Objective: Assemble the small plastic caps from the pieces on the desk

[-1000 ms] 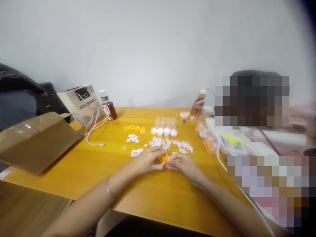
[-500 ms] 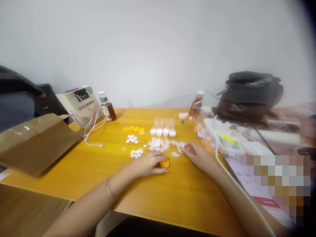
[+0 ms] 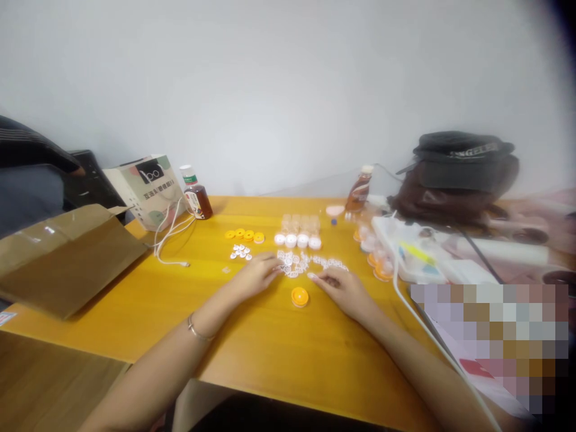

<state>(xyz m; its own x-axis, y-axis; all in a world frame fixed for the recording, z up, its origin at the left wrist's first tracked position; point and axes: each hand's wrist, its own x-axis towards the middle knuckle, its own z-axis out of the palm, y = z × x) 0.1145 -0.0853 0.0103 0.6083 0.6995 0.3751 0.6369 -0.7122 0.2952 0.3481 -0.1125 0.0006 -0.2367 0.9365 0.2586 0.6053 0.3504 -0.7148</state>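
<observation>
An orange cap (image 3: 299, 296) lies alone on the yellow table (image 3: 270, 348), between my two hands and touched by neither. My left hand (image 3: 254, 275) rests on the table with its fingers reaching into a scatter of small white plastic pieces (image 3: 300, 261); whether it grips one is hidden. My right hand (image 3: 340, 288) lies just right of the cap, fingers curled low, fingertips at the near edge of the same white pieces. Behind them stands a row of white caps (image 3: 297, 240) and a row of orange caps (image 3: 245, 234).
A cardboard box (image 3: 63, 258) sits at the left edge, with a paper bag (image 3: 146, 189), a white cable (image 3: 171, 240) and a brown bottle (image 3: 197, 195) behind it. At right are another bottle (image 3: 359, 189), a white tray (image 3: 418, 255) and a dark bag with a cap (image 3: 459, 174).
My left hand let go of the orange cap and moved up to the white pieces. My right hand drew back from the pile towards the cap.
</observation>
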